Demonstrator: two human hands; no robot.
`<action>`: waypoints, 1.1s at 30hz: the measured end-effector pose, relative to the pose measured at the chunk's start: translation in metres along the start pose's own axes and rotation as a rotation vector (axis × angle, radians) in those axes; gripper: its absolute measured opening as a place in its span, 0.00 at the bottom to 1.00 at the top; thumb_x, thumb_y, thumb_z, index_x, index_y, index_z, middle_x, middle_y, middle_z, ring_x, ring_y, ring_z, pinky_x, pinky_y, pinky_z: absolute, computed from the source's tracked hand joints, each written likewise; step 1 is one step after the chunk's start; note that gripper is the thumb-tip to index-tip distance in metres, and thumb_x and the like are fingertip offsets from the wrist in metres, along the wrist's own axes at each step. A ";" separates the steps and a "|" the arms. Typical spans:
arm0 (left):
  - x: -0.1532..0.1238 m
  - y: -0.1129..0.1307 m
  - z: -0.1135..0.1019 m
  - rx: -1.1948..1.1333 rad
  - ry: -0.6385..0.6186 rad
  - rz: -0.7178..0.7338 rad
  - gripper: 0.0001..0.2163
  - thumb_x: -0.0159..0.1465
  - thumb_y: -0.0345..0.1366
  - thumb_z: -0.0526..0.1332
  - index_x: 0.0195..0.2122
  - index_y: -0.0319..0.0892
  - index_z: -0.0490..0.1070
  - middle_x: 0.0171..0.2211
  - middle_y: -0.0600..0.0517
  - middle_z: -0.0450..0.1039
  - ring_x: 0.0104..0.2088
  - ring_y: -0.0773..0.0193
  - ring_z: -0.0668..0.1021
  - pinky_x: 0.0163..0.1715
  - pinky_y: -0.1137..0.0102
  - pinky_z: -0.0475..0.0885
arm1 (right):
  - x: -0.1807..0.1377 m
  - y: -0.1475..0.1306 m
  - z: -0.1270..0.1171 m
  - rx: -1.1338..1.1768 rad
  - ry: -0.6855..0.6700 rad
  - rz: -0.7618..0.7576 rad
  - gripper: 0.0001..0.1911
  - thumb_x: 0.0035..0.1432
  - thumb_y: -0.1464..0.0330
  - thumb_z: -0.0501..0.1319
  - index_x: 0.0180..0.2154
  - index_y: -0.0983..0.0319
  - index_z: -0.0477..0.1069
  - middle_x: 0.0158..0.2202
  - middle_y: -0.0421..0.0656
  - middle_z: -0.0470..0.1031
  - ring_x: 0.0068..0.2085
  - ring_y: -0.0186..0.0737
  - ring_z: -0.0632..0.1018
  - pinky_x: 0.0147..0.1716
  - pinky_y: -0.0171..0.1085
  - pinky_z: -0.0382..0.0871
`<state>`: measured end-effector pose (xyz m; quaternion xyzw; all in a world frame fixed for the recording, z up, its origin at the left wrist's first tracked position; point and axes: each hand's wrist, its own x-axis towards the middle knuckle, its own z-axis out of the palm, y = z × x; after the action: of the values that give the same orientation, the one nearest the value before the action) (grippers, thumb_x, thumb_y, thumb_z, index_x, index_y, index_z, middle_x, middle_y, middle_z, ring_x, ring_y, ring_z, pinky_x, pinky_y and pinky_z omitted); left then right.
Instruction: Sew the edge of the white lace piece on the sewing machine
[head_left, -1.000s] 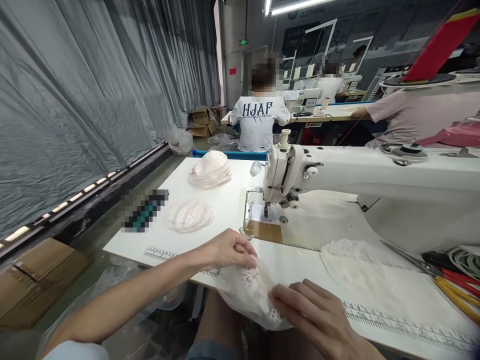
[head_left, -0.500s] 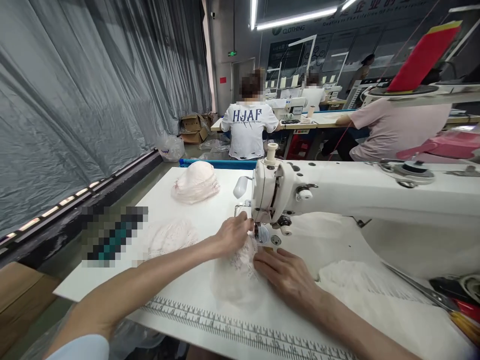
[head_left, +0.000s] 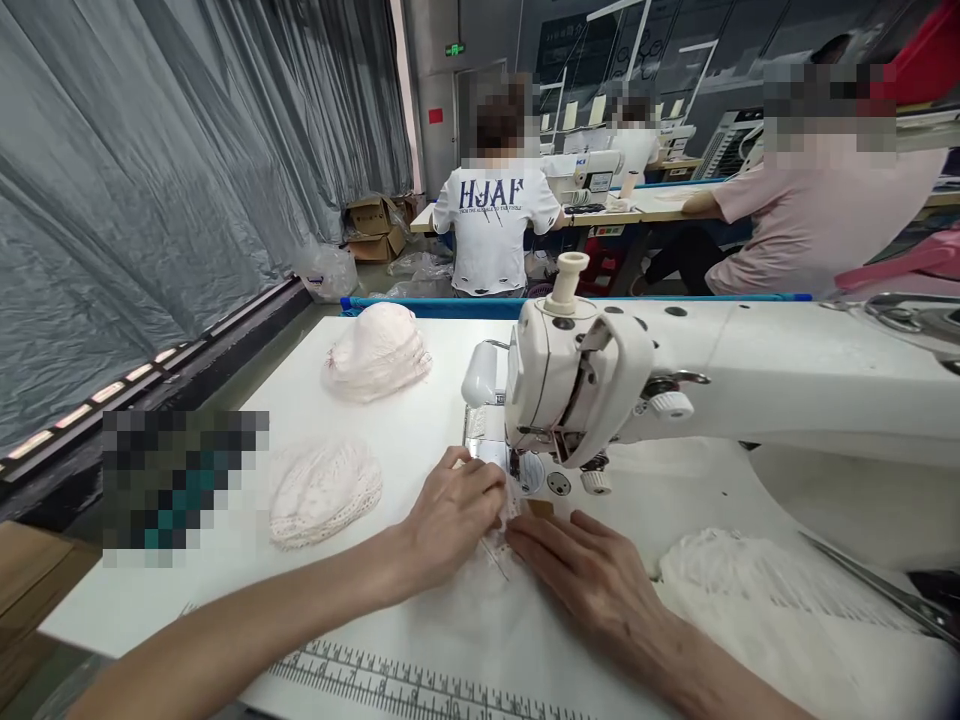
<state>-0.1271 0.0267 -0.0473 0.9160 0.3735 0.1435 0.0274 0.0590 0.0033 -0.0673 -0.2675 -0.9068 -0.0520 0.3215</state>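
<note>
At the sewing machine's needle area [head_left: 516, 465], my left hand [head_left: 459, 508] is closed, its fingers pinching a piece of sheer pale lace fabric [head_left: 480, 590]. Just to the right, my right hand [head_left: 592, 575] holds the same fabric by its near edge, fingertips close to the left hand's. Its thumb is not clearly visible. The lace lies on the white table in front of the presser foot, partly covered by both hands. The white sewing machine head [head_left: 555, 380] stands directly beyond my hands.
Two stacks of pale lace pieces, a far stack [head_left: 379, 350] and a nearer stack [head_left: 326, 495], lie at left. More white fabric [head_left: 780, 590] and scissors [head_left: 885, 580] are at right. A printed ruler [head_left: 390, 685] runs along the front edge. Coworkers sit ahead.
My left hand has drawn slightly back toward me from the needle, and the lace between the hands is more bunched. My right hand stays close to its place. The view has shifted.
</note>
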 end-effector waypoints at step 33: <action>0.010 -0.006 0.013 0.033 0.107 -0.003 0.09 0.61 0.22 0.50 0.30 0.40 0.65 0.39 0.51 0.70 0.40 0.63 0.72 0.48 0.60 0.57 | -0.003 0.012 0.003 -0.248 -0.033 0.119 0.17 0.61 0.80 0.47 0.38 0.65 0.74 0.43 0.48 0.77 0.31 0.37 0.75 0.28 0.38 0.57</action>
<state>-0.1210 0.0385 -0.0584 0.9068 0.3780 0.1862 -0.0077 0.0655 0.0132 -0.0729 -0.3594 -0.8811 -0.1402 0.2737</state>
